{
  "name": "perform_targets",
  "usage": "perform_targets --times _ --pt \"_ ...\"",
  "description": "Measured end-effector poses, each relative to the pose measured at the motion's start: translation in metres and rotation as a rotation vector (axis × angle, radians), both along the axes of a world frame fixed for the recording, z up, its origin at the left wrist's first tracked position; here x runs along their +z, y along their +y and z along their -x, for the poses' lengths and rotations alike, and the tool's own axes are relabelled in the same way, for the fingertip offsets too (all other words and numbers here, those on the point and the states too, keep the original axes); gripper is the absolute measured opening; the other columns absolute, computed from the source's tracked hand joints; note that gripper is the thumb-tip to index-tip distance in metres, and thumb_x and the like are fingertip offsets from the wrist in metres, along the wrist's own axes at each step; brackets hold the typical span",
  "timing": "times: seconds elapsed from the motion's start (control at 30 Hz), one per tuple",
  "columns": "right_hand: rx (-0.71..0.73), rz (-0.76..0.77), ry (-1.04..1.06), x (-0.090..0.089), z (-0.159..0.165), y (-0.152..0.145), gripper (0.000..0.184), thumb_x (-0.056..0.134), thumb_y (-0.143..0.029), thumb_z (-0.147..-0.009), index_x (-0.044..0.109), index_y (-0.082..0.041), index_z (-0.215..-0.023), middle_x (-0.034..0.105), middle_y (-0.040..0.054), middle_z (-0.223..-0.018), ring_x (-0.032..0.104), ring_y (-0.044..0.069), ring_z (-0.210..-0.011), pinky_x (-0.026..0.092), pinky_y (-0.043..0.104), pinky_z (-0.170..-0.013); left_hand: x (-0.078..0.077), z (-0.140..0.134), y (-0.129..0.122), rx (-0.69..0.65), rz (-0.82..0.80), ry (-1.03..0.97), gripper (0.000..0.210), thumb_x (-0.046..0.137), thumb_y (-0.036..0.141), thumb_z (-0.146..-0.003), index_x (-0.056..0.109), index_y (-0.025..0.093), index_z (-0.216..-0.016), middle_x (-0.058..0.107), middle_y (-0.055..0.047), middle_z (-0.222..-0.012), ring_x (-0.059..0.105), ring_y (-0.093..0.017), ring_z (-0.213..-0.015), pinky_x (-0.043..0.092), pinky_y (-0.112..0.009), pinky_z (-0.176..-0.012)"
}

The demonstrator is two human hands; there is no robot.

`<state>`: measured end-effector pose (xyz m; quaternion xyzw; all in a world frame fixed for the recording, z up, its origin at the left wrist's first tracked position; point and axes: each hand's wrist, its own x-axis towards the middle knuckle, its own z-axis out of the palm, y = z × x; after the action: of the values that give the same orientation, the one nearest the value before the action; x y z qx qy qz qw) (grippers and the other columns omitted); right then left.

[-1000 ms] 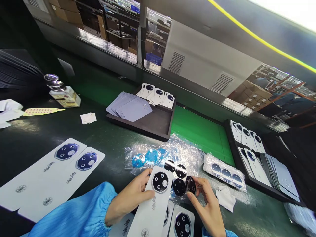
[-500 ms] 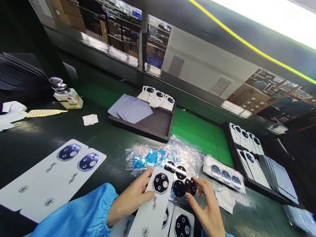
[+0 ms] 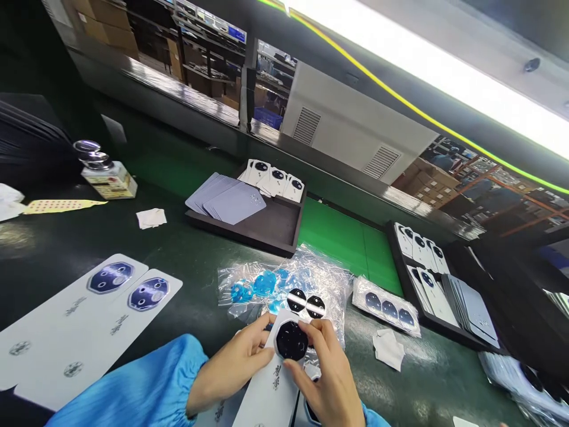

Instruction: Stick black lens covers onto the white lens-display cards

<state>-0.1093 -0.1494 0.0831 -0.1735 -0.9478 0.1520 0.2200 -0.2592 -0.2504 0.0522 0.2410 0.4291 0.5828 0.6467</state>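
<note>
My left hand point(image 3: 235, 365) is closed on the left edge of a long white panel point(image 3: 267, 400) with dark lettering. A black octagonal lens cover point(image 3: 291, 340) is pinched between thumb and fingers of my right hand point(image 3: 331, 373). It lies over the octagonal area at the panel's upper end; whether it touches cannot be made out. Just beyond, two shiny black lens covers point(image 3: 306, 303) rest on clear plastic film point(image 3: 329, 273). More white panels lie beneath my hands, mostly hidden.
Two white panels point(image 3: 89, 320) lie at left. A black tray point(image 3: 284, 222) holding panels and grey sheets stands behind; another tray point(image 3: 438, 323) is at right. Nearby are blue film pieces point(image 3: 264, 283), bagged lens covers point(image 3: 389, 308), a white cloth point(image 3: 388, 350) and a bottle point(image 3: 111, 179).
My right hand has moved left with a black lens cover from the plastic film to the panel's upper end. My left hand still holds the panel. The view has shifted slightly.
</note>
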Motion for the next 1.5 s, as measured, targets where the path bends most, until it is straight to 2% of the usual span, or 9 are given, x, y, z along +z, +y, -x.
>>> perform_targets --times 0.17,0.3,0.43,0.63,1.03,1.3,1.5 --pt "0.004 0.01 -0.021 0.003 -0.001 0.0 0.048 0.068 -0.014 -0.077 0.047 -0.02 -0.119 0.056 0.0059 -0.1 0.063 0.019 -0.087 0.057 0.026 -0.072 0.004 0.001 0.0 -0.014 0.014 0.015 0.052 0.066 0.037 -0.069 0.048 0.017 -0.114 0.066 -0.002 -0.084 0.061 -0.014 -0.061 0.045 -0.022 -0.053" --pt "0.001 0.027 -0.029 0.002 0.002 0.0 0.052 0.071 -0.011 -0.074 0.047 -0.021 -0.119 0.056 0.0052 -0.1 0.063 0.019 -0.087 0.057 0.026 -0.072 0.0 0.001 0.0 -0.021 0.024 0.041 0.055 0.066 0.04 -0.069 0.048 0.017 -0.116 0.067 -0.002 -0.084 0.06 -0.013 -0.06 0.044 -0.022 -0.053" --pt "0.021 0.041 -0.026 0.001 0.003 0.001 0.054 0.071 -0.01 -0.074 0.046 -0.021 -0.12 0.056 0.0048 -0.1 0.063 0.019 -0.086 0.056 0.026 -0.072 -0.001 0.002 0.0 -0.027 0.015 0.059 0.055 0.065 0.042 -0.071 0.048 0.017 -0.117 0.066 -0.002 -0.08 0.058 -0.013 -0.06 0.043 -0.021 -0.053" --pt "0.033 0.058 -0.033 0.0 0.002 0.002 0.055 0.072 -0.009 -0.073 0.047 -0.021 -0.12 0.054 0.005 -0.101 0.062 0.018 -0.087 0.056 0.025 -0.072 0.009 0.005 -0.001 -0.059 0.022 0.08 0.052 0.064 0.041 -0.072 0.048 0.017 -0.116 0.066 -0.001 -0.079 0.057 -0.012 -0.061 0.042 -0.021 -0.055" --pt "0.021 0.087 -0.065 0.003 0.004 0.003 0.056 0.071 -0.007 -0.073 0.046 -0.023 -0.119 0.054 0.0037 -0.099 0.062 0.018 -0.084 0.057 0.026 -0.069 0.013 0.006 -0.001 -0.072 0.032 0.106 0.052 0.061 0.041 -0.073 0.046 0.017 -0.116 0.067 -0.004 -0.087 0.059 -0.014 -0.063 0.043 -0.024 -0.057" --pt "-0.037 0.098 -0.042 -0.008 0.005 0.001 0.056 0.068 -0.005 -0.071 0.047 -0.025 -0.119 0.053 0.0033 -0.099 0.061 0.018 -0.082 0.057 0.028 -0.068 0.013 0.006 -0.002 -0.065 0.045 0.136 0.054 0.061 0.046 -0.072 0.047 0.018 -0.116 0.066 -0.004 -0.089 0.057 -0.016 -0.068 0.043 -0.025 -0.061" --pt "-0.027 0.086 -0.049 -0.006 0.008 -0.002 0.047 0.067 -0.01 -0.076 0.048 -0.025 -0.116 0.053 0.004 -0.097 0.061 0.018 -0.078 0.057 0.028 -0.062 0.004 0.005 -0.002 0.047 0.09 0.36 0.048 0.052 0.061 -0.082 0.056 0.018 -0.104 0.06 0.001 -0.068 0.049 -0.015 -0.061 0.035 -0.024 -0.054"
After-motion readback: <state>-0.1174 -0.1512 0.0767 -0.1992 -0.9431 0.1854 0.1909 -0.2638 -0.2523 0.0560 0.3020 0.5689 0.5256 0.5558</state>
